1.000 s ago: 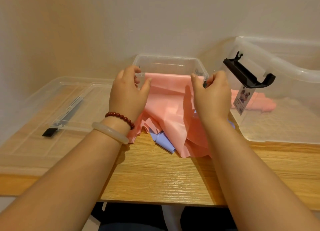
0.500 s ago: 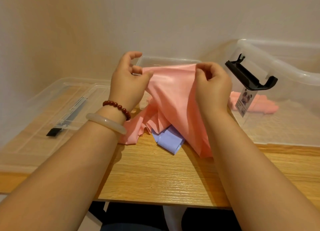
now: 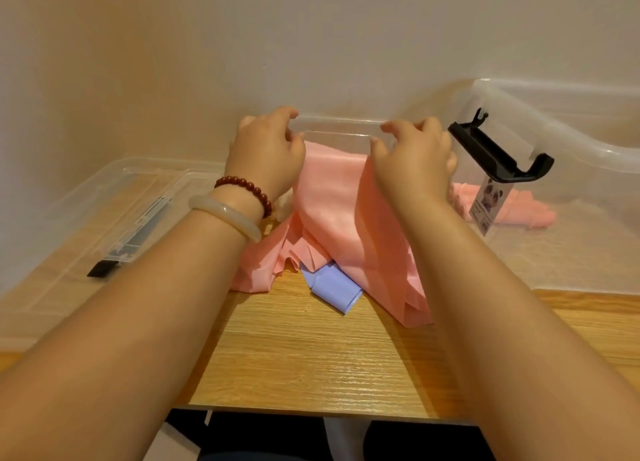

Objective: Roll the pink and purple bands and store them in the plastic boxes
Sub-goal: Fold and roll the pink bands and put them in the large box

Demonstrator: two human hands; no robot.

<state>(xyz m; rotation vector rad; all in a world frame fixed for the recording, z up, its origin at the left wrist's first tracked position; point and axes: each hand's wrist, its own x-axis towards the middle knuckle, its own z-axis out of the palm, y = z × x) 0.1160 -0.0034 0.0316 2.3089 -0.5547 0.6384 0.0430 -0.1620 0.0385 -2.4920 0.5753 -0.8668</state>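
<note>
While the left hand and right hand pinch the top edge of the pink band by the small box, its tail draped over the purple band on the table, a level, taut edge should roll straight.

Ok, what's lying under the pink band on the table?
A purple band pokes out from under the pink band, on the table. How far it runs underneath is covered.

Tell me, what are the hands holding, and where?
The pink band. The left hand pinches its top edge at one end, the right hand at the other.
</note>
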